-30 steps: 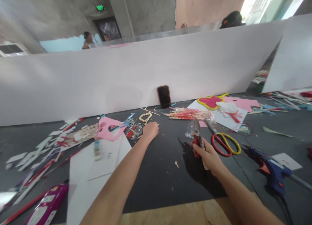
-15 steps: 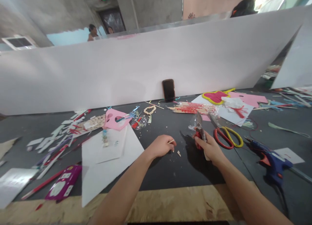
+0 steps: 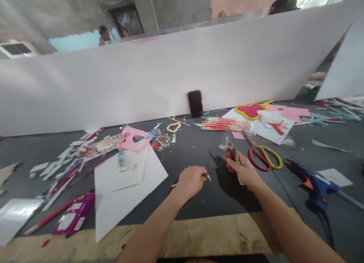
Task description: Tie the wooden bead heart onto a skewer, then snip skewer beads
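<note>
My left hand rests low on the dark grey mat, its fingers closed on a thin wooden stick that pokes out on both sides. Its fingertips lie beside a small pale wood chip. My right hand grips red-handled metal snips, blades up, with a clear plastic wrapper just behind them. Scissors with red and yellow handles lie just to the right of my right hand.
A blue hot glue gun lies at right. Ahead are a phone against a white partition, a stick bundle, a pink cutout and white paper. People stand beyond the partition.
My left hand has moved toward me and to the right, now reaching the wood chip with the stick in its fingers. My right hand keeps its hold on the snips. The view has shifted slightly.
</note>
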Tool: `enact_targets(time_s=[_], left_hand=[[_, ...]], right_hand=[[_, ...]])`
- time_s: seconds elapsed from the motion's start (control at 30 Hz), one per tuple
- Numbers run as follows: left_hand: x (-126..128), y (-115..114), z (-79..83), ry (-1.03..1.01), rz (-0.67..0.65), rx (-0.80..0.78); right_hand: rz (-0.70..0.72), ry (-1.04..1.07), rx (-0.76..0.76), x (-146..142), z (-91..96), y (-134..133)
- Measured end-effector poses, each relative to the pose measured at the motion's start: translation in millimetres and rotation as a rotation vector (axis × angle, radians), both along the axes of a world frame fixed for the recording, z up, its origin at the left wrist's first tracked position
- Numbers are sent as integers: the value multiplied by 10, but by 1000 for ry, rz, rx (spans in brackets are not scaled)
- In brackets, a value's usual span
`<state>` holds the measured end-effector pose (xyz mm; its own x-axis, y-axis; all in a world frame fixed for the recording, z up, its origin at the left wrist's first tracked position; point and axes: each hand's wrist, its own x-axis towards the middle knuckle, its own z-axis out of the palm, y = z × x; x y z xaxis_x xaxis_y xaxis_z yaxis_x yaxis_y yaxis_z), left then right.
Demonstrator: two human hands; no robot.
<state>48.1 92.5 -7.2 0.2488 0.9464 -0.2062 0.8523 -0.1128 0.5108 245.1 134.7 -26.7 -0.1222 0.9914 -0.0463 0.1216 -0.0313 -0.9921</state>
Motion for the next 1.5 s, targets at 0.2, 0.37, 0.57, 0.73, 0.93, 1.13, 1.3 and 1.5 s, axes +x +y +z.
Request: enact_targets(time_s=[0.2, 0.37, 0.57, 0.73, 0.93, 1.13, 1.3, 1.5], left_hand=[[-119, -166, 33, -266, 124, 101], [-219, -232, -26, -472, 198, 242], [-164, -302, 91, -810, 396, 56], [-111, -384, 176, -983, 439, -62], [-75, -466, 229, -960, 392, -62], [-78, -550, 220, -949, 349, -61], [-93, -595, 208, -934, 365, -94], [-98, -619, 192, -937, 370, -101]], right_hand=[[13, 37, 40, 27, -3, -5], [179, -134, 131, 53, 116, -91], [278, -810, 567, 80, 244, -389], [233, -1169, 802, 41, 106, -667], [211, -1264, 819, -16, 70, -813], [199, -1283, 825, -47, 68, -874], [228, -1281, 791, -47, 37, -925], [253, -1225, 708, -29, 60, -942]])
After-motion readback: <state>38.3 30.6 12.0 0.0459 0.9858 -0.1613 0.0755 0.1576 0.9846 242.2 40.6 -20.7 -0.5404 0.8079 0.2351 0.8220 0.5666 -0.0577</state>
